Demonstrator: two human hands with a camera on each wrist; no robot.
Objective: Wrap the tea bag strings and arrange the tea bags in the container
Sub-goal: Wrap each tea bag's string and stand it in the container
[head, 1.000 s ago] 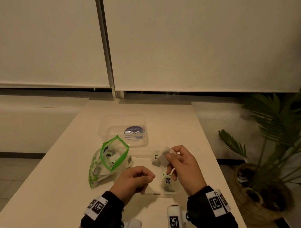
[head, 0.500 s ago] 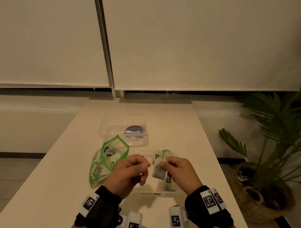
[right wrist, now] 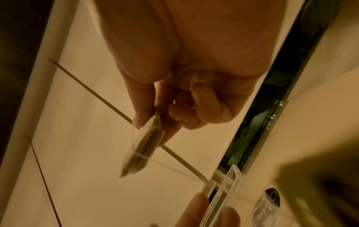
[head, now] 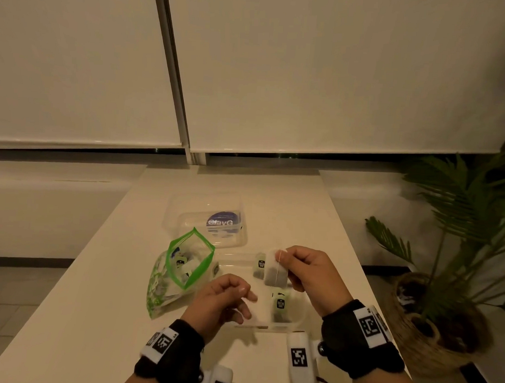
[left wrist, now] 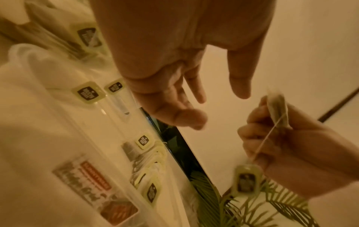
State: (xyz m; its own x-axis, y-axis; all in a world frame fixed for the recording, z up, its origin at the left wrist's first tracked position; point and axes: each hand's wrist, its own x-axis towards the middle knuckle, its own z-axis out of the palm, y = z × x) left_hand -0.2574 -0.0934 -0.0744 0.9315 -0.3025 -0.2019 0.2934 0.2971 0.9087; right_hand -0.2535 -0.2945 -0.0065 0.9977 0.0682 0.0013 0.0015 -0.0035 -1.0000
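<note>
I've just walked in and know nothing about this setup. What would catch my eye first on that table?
Most likely the right hand, raised over the clear container near the table's front edge and pinching a tea bag with its string running across it. Just left of that, the left hand hovers with nothing in it. Further left lies a bright green-rimmed pouch, mouth open, with more tea bags inside.

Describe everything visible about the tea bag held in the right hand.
The tea bag is a pale, translucent paper pouch with dark contents. The right hand pinches its upper edge between thumb and fingers, above the clear container. A thin white string runs along its face down to a green tag hanging free. The left hand is not touching it.
</note>
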